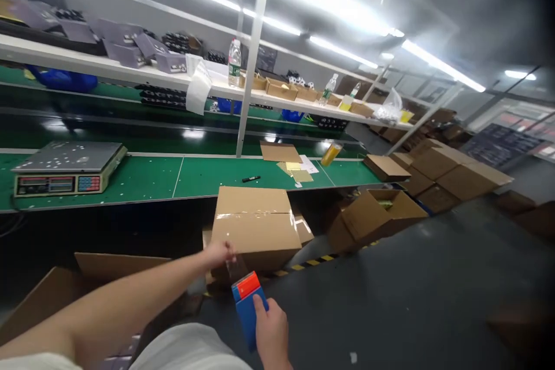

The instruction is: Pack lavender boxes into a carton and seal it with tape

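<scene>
- The right hand (pixel 272 332) is closed around the blue body of a tape dispenser (pixel 247 303), thumb laid along its face; the dispenser's red top points toward the sealed cardboard box (pixel 254 225).
- The left hand (pixel 220 253) reaches out on a bare, outstretched arm and pinches the end of a strip of clear tape (pixel 236 269) that runs from the dispenser, fingers drawn together at the box's lower left front.
- The sealed box stands on the floor just before the green workbench (pixel 173 176), with glossy tape across its top edge. No print can be read on it.
- On the bench lie a weighing scale (pixel 67 167) with red and blue keys, too small to read, a black marker (pixel 251 178), and a flat card sheet with yellow slips (pixel 295 166).
- An open carton (pixel 375 214) sits on the floor to the right.
- Two bottles, one of them (pixel 235 62), stand on the white shelf; their labels are illegible.
</scene>
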`<state>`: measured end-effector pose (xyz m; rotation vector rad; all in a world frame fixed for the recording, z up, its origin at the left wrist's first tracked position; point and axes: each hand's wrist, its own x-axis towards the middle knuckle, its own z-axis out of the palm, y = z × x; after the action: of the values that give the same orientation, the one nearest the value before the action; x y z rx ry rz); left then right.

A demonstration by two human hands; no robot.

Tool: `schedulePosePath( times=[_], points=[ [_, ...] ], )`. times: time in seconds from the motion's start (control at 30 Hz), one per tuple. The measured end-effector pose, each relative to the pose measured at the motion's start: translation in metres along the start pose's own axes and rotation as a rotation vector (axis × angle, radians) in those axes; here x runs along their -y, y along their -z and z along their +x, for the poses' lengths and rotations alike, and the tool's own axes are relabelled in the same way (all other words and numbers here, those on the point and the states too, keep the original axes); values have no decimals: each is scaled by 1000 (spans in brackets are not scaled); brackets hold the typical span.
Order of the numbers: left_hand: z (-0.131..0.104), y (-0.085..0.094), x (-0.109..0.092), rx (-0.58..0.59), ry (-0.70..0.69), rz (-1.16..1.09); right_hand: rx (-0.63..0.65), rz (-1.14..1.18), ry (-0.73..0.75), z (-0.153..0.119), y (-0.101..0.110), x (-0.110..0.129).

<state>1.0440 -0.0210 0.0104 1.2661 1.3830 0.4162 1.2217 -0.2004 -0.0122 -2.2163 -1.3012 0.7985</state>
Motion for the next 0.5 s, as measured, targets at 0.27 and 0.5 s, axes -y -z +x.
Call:
schedulePosePath(
  times=[0.27, 0.5],
  points=[
    [225, 228, -86, -146, -100, 535, 77, 99, -296, -39, -93, 3],
    [322, 218, -53, 55, -79, 610, 169, 276, -407, -65, -125, 71]
  ],
)
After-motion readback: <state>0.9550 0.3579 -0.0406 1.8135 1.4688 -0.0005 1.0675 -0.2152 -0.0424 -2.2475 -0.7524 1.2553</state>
